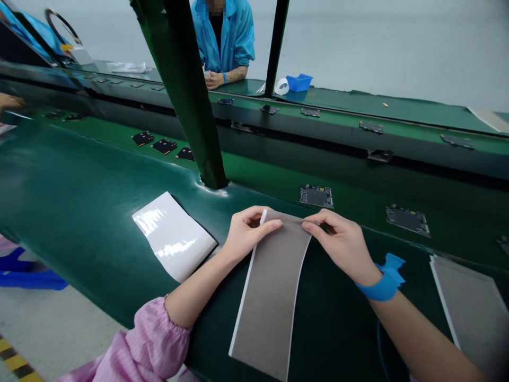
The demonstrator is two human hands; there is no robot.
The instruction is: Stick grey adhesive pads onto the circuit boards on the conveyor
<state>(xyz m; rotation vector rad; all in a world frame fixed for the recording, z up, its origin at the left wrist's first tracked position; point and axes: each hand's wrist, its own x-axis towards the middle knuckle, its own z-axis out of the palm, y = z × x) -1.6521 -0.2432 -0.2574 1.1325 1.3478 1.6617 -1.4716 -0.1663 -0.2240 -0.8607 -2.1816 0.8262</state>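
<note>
A long grey sheet with white edges [274, 297] hangs from my two hands over the green bench. My left hand [248, 231] grips its upper left corner, thumb on top. At the upper right corner my right hand [338, 236] pinches the sheet between thumb and fingers; a blue wrist band [384, 281] is on that arm. To the left of my left hand lies a glossy white sheet [173, 239], slightly curled. On the right, partly cut off by the frame, is another grey sheet [471, 302].
Circuit boards [316, 196] lie in rows along the green line [262, 170] beyond my hands. A slanted green post [186, 90] rises in front. Across the line a person in a blue jacket [226, 37] leans on the far bench, near a blue bin [299, 82] and a white roll [282, 86].
</note>
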